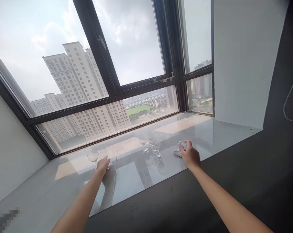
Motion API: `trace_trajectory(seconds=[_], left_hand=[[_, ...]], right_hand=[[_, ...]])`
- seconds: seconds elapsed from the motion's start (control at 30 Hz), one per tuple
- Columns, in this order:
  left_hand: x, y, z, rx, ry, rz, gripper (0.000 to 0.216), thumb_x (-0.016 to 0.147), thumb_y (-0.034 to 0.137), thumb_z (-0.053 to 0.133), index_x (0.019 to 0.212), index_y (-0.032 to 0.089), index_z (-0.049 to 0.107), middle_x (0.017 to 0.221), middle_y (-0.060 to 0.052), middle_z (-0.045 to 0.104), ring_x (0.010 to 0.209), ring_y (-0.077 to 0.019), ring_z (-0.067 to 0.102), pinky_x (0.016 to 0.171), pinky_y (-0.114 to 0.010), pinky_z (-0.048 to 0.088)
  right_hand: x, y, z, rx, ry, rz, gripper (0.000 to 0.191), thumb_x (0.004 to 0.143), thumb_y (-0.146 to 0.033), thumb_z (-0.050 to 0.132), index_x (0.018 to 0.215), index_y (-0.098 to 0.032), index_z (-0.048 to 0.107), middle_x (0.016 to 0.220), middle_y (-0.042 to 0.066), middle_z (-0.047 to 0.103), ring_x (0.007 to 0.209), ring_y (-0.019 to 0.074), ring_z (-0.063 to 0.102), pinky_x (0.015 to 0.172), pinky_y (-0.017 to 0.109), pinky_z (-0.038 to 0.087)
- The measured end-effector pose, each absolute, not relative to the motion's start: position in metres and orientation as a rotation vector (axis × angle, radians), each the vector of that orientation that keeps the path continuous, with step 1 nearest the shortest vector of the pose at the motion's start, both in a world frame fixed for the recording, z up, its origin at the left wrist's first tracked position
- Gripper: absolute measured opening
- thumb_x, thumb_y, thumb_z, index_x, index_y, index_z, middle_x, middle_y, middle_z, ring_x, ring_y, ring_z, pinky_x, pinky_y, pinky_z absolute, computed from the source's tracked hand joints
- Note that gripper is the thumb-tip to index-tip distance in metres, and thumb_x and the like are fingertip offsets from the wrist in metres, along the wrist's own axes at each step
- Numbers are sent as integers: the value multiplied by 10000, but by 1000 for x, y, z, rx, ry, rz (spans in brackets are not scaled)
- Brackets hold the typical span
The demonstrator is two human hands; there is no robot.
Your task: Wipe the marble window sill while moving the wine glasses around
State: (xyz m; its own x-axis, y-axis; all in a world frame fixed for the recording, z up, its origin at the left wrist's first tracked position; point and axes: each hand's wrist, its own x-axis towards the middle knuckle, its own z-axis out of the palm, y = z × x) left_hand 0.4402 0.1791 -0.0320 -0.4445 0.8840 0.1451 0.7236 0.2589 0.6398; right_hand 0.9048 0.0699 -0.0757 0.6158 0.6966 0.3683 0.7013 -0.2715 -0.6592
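My left hand (103,164) is closed at the stem of a clear wine glass (103,153), whose bowl rises above my fingers and whose foot shows just to their right. Another wine glass (92,156) stands close by on the left, its lower part partly behind my hand. A crumpled white cloth (182,145) is gripped in my right hand (190,154), low against the windowsill (129,181). Between my hands, several more upright wine glasses (158,156) are grouped on the sill, nearer to the right hand.
The sill is glossy grey tile with strong reflections, and its front edge drops to a dark wall (161,200). Behind it stands a dark-framed window (107,97) with handles. A pale side wall (241,64) bounds the right end. A thin cord (286,103) hangs at far right.
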Motion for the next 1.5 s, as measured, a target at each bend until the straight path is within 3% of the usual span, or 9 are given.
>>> trace_trajectory(seconds=[0.2, 0.5, 0.6, 0.77, 0.97, 1.17, 1.33, 1.43, 1.5], left_hand=[[486, 135, -44, 1665, 2128, 830, 254, 761, 386, 497, 581, 211, 540, 575, -38, 595, 586, -203, 548, 577, -278, 318], [543, 75, -51, 1876, 2059, 872, 331, 788, 316, 423, 475, 221, 472, 530, -61, 569, 541, -196, 519, 553, -281, 253], [545, 70, -50, 1865, 2087, 863, 337, 796, 323, 423, 495, 217, 531, 569, -83, 618, 582, -217, 565, 549, -279, 257], [548, 66, -52, 1928, 2152, 846, 291, 791, 336, 458, 724, 205, 709, 777, -121, 715, 733, -257, 632, 584, -277, 290], [554, 64, -59, 2162, 2241, 815, 344, 818, 312, 435, 758, 179, 746, 708, -136, 698, 696, -244, 625, 653, -300, 323], [557, 66, -65, 2362, 2197, 840, 349, 818, 292, 441, 774, 187, 771, 648, -130, 669, 638, -214, 594, 722, -328, 335], [557, 64, -65, 2402, 2178, 834, 334, 817, 260, 453, 796, 183, 777, 712, -142, 692, 688, -219, 610, 743, -332, 337], [558, 62, -63, 2426, 2200, 817, 365, 849, 259, 423, 760, 172, 766, 706, -132, 692, 678, -204, 608, 756, -323, 340], [559, 60, -61, 2422, 2220, 811, 379, 862, 251, 408, 722, 166, 749, 683, -117, 685, 665, -193, 604, 743, -311, 337]], right_hand=[[904, 70, -76, -2004, -1104, 11, 416, 932, -431, 411, 1263, -188, 482, 966, 102, 704, 839, 241, 655, 667, 285, 402], [901, 64, -70, -2010, -1120, 27, 422, 944, -434, 369, 1265, -183, 480, 962, 103, 700, 851, 237, 654, 661, 278, 404], [901, 62, -69, -2021, -1114, 30, 420, 941, -434, 373, 1261, -187, 487, 946, 103, 701, 851, 244, 653, 662, 282, 404], [900, 64, -72, -2016, -1099, 6, 425, 932, -435, 390, 1262, -188, 495, 958, 117, 703, 836, 250, 652, 660, 291, 399], [901, 62, -76, -1981, -1015, -25, 451, 909, -501, 406, 1246, -220, 508, 999, 112, 698, 807, 272, 649, 638, 310, 396], [866, 33, -50, -1481, -906, -92, 544, 860, -598, 461, 1198, -176, 522, 1011, 140, 674, 893, 269, 645, 688, 303, 456], [788, 12, 14, -1282, -1203, -18, 544, 915, -587, 392, 1288, -192, 432, 1066, 129, 664, 928, 241, 645, 702, 282, 480], [742, 17, 34, -1209, -1640, -86, 390, 957, -481, 385, 1238, -232, 488, 986, 92, 687, 891, 221, 649, 728, 277, 454], [718, 25, 32, -1075, -1908, -152, 325, 970, -389, 403, 1232, -221, 497, 899, 68, 691, 788, 197, 645, 666, 257, 423]])
